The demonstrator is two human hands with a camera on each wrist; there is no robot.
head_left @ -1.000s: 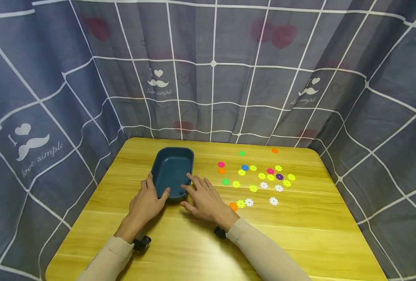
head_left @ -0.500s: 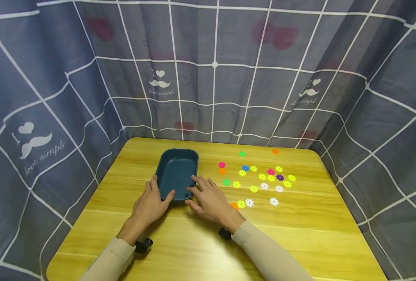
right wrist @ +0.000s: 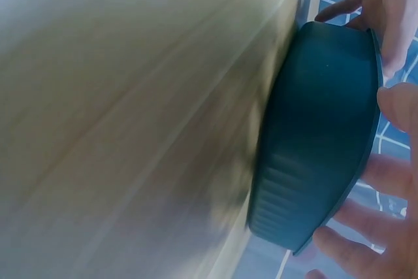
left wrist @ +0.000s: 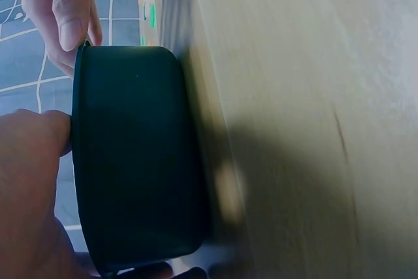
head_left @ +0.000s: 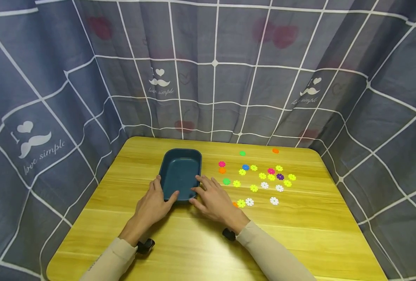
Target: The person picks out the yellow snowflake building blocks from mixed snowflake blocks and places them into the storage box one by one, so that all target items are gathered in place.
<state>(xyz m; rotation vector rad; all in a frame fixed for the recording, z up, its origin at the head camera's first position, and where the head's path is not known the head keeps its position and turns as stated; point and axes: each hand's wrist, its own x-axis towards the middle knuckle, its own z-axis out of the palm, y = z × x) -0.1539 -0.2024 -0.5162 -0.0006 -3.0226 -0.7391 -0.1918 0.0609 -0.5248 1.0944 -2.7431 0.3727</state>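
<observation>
A dark teal rectangular plastic tray [head_left: 181,175] with rounded corners and a bare inside sits on the wooden table. My left hand [head_left: 151,205] holds its near left corner, thumb over the near rim and fingers along the left wall. At the near right corner is my right hand [head_left: 216,200], thumb at the near rim and fingers spread at the right rim. In the left wrist view the outer near wall of the tray [left wrist: 137,148] stands between both hands. The right wrist view shows a thumb [right wrist: 396,104] against the rim, with other fingertips along the side.
Several flower-shaped plastic discs, such as a purple one [head_left: 280,176] and a white one [head_left: 274,201], lie scattered flat to the right of the tray. One orange disc [head_left: 235,204] is partly hidden by my right hand. A grey checked curtain [head_left: 193,78] encloses the table [head_left: 299,234].
The tray has slid a little to the right across the table, both hands moving along with it. My right wrist now covers more of the near orange disc. The other discs stay put.
</observation>
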